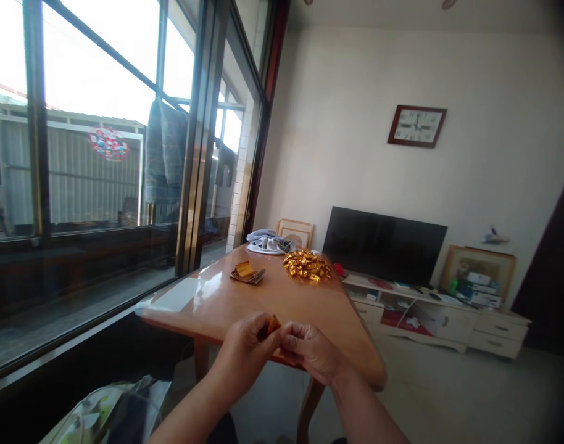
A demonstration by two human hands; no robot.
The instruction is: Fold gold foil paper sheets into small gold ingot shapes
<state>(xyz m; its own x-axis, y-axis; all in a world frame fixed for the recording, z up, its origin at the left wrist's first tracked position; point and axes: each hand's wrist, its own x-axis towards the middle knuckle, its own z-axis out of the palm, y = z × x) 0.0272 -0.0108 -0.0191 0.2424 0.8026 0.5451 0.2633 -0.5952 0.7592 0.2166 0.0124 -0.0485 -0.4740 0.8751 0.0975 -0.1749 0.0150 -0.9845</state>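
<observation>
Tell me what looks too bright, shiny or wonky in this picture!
Head view: the window has washed-out white at its top; head view: glare whitens the table's left side, and the gold pile glints; head view: the clock looks slanted.

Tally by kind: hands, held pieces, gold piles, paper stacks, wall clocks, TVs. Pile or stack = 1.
Left hand, right hand: 2
Held piece: 1
Gold pile: 1
Paper stack: 1
Wall clock: 1
TV: 1
Total: 7
</observation>
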